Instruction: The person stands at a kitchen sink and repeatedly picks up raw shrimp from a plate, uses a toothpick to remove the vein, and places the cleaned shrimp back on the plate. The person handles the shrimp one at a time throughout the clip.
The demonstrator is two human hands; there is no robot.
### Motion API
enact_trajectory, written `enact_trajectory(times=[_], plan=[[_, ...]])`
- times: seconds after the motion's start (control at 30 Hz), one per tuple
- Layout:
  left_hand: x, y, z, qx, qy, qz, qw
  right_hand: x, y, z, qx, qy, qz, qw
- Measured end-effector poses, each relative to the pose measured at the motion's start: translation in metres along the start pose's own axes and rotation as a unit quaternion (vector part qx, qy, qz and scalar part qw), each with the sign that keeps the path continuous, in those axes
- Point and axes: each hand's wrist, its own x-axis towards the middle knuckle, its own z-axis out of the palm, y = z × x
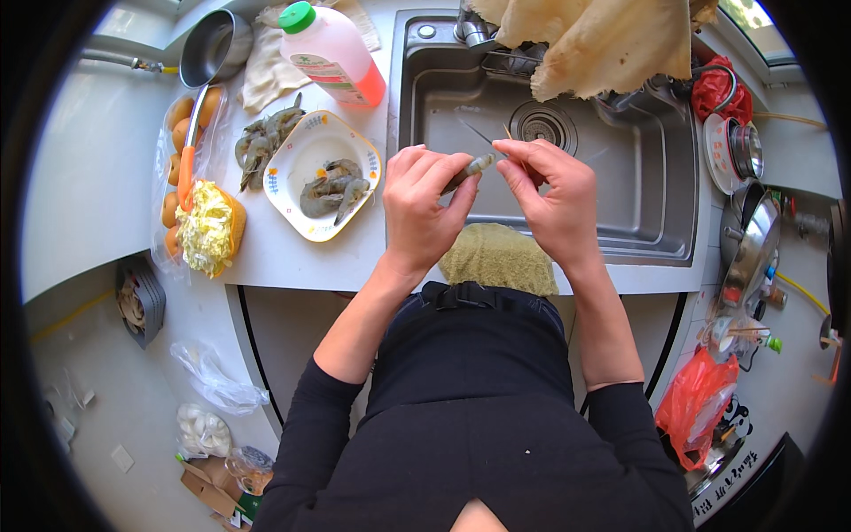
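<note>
Over the near left part of the steel sink point(638, 199), my left hand point(425, 199) grips a grey raw shrimp point(480, 163). One end of the shrimp sticks out between thumb and forefinger towards my right hand point(555, 183). The fingertips of that right hand pinch a thin toothpick-like stick point(508, 132), its pale tip pointing up; most of it is hidden. A fine dark strand point(475, 130) also runs from these fingertips. Left of the sink, a white square plate point(292, 156) with a patterned rim bears several shrimp point(336, 189). More raw shrimp point(262, 143) lie on the counter beside it.
A bottle of pink liquid point(336, 60) stands behind the plate. Eggs point(174, 169) in a plastic tray, a long-handled pot point(216, 50) and a basket of shredded vegetable point(206, 229) are farther left. A green towel point(498, 259) drapes the sink's front edge; beige cloth point(598, 46) hangs above.
</note>
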Motion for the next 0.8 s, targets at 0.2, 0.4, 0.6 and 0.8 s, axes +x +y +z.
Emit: enact_trajectory(times=[0.2,0.4,0.6,0.8], plan=[[0.005,0.002,-0.003,0.006,-0.018,0.024,1.000,0.004,0.007,0.000,-0.079,-0.015,-0.120,0.989],[0.004,0.001,-0.003,0.024,-0.030,0.035,0.999,0.006,0.012,0.001,-0.125,-0.013,-0.145,0.981],[0.004,0.001,-0.002,0.054,-0.028,0.040,0.997,0.002,0.008,0.006,-0.114,0.025,-0.104,0.988],[0.005,0.002,-0.002,0.073,-0.022,0.045,0.996,-0.004,-0.001,0.008,0.008,0.003,0.000,1.000]])
